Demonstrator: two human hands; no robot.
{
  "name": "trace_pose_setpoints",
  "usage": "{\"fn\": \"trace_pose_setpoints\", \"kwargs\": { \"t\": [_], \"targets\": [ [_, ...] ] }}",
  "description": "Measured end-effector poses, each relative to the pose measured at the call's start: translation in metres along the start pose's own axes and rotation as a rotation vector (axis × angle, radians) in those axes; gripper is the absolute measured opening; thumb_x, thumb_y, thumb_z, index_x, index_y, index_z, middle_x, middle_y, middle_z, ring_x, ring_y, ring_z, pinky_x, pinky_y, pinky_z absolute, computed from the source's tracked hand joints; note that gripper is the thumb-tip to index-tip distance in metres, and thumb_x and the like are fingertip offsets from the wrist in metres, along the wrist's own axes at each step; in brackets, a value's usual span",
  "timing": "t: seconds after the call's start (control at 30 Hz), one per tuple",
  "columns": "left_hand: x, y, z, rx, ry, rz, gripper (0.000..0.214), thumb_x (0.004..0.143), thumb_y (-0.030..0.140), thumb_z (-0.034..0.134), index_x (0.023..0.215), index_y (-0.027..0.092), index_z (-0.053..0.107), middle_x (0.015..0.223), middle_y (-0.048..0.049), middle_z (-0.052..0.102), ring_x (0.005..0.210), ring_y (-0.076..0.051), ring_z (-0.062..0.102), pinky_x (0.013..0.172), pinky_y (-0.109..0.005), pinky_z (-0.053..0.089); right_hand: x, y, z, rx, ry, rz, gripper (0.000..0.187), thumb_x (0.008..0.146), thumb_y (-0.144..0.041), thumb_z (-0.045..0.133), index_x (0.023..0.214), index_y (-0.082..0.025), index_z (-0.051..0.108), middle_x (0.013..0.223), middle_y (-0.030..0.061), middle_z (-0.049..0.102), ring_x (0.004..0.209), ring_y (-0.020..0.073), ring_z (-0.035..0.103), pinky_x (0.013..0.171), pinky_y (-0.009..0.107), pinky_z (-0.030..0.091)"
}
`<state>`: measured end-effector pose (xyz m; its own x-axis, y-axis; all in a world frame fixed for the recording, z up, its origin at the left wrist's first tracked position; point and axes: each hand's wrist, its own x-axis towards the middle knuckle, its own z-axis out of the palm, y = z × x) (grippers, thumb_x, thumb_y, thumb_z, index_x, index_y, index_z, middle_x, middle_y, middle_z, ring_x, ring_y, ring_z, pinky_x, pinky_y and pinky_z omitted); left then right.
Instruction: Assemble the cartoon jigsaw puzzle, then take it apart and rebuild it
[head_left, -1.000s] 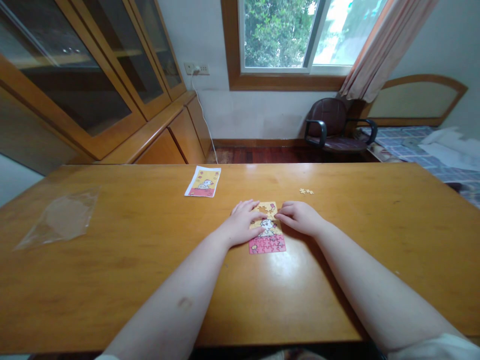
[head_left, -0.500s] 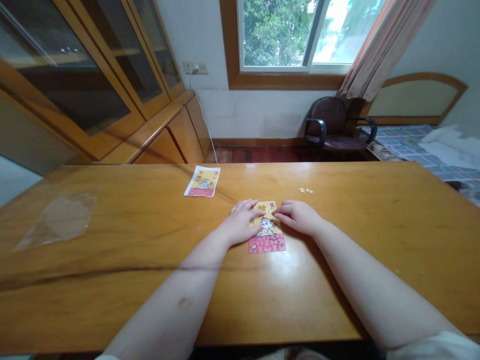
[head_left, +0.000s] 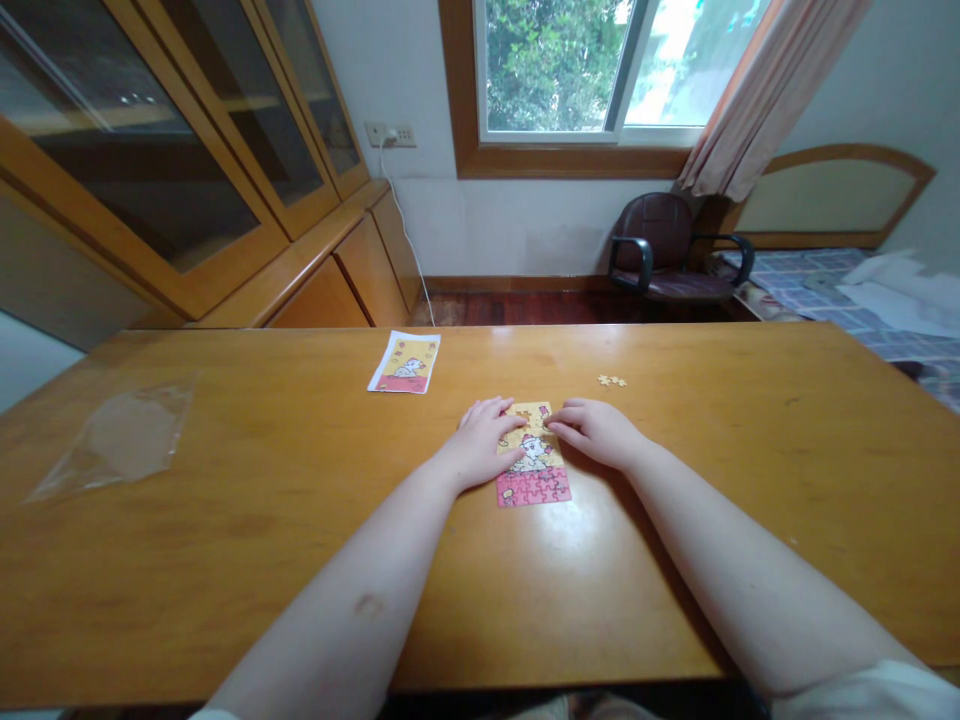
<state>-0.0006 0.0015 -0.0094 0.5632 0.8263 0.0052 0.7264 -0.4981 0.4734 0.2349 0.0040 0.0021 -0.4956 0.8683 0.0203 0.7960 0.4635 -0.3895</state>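
A small jigsaw puzzle lies flat on the wooden table, yellow above and pink below, with a white cartoon animal in the middle. Near its top is a gap where the table shows through. My left hand rests over the puzzle's left side, fingers spread and flat, covering part of it. At the upper right edge, my right hand has its fingers bent together, thumb and fingertips against the puzzle. Whether a loose piece is under those fingertips cannot be made out. A few loose puzzle pieces lie beyond my right hand.
A printed picture sheet with the same design lies at the back left of the table. A clear plastic bag is at far left. Behind are a glass-door cabinet, an office chair and a bed.
My left fingers have shifted very slightly over the puzzle's upper part. My right hand stays at the puzzle's right edge, almost still.
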Motion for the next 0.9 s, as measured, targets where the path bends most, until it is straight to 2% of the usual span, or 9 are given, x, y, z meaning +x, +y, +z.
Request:
{"fn": "trace_pose_setpoints", "kwargs": {
  "t": [0.3,0.5,0.63,0.77,0.9],
  "targets": [
    [0.0,-0.0008,0.0005,0.013,-0.013,0.007,0.048,0.08,0.042,0.059,0.126,0.028,0.058,0.146,-0.0088,0.038,0.136,-0.031,0.031,0.114,-0.051,0.02,-0.001,0.0009,0.0014,-0.003,0.003,-0.01,0.031,0.093,-0.039,0.045,0.1,-0.024,0.071,0.089,0.0052,0.066,0.081,0.0164,0.061,0.073,0.025,0.042],
    [0.0011,-0.0005,0.0014,0.015,-0.001,0.0,0.051,0.079,0.04,0.061,0.127,0.025,0.056,0.146,-0.0093,0.039,0.136,-0.03,0.031,0.114,-0.05,0.02,-0.0001,-0.0003,0.0019,-0.007,0.028,0.005,0.031,0.092,-0.039,0.047,0.103,-0.021,0.07,0.087,0.0051,0.066,0.077,0.0157,0.06,0.07,0.025,0.042],
    [0.0012,0.0004,0.0018,0.025,0.008,0.006,0.05,0.079,0.04,0.061,0.126,0.024,0.057,0.145,-0.0094,0.04,0.135,-0.03,0.032,0.114,-0.05,0.021,0.0002,-0.0008,0.0045,-0.034,0.043,0.023,0.03,0.088,-0.041,0.053,0.105,-0.022,0.069,0.087,0.0042,0.066,0.075,0.0154,0.06,0.069,0.025,0.042],
    [0.0004,0.0008,0.0013,0.034,0.006,0.009,0.047,0.081,0.041,0.059,0.125,0.025,0.058,0.145,-0.0091,0.04,0.135,-0.029,0.031,0.114,-0.05,0.021,0.0005,-0.0009,0.0066,-0.04,0.046,0.026,0.03,0.088,-0.043,0.053,0.102,-0.023,0.07,0.089,0.0039,0.066,0.077,0.0148,0.061,0.07,0.024,0.042],
    [-0.0001,0.0035,-0.0001,0.033,0.005,-0.002,0.047,0.081,0.041,0.059,0.126,0.024,0.057,0.145,-0.0089,0.04,0.135,-0.029,0.032,0.114,-0.05,0.021,0.0017,-0.002,0.0075,-0.047,0.06,0.041,0.029,0.088,-0.04,0.054,0.108,-0.024,0.068,0.088,0.0029,0.066,0.077,0.0144,0.061,0.07,0.024,0.041]
  ]
}}
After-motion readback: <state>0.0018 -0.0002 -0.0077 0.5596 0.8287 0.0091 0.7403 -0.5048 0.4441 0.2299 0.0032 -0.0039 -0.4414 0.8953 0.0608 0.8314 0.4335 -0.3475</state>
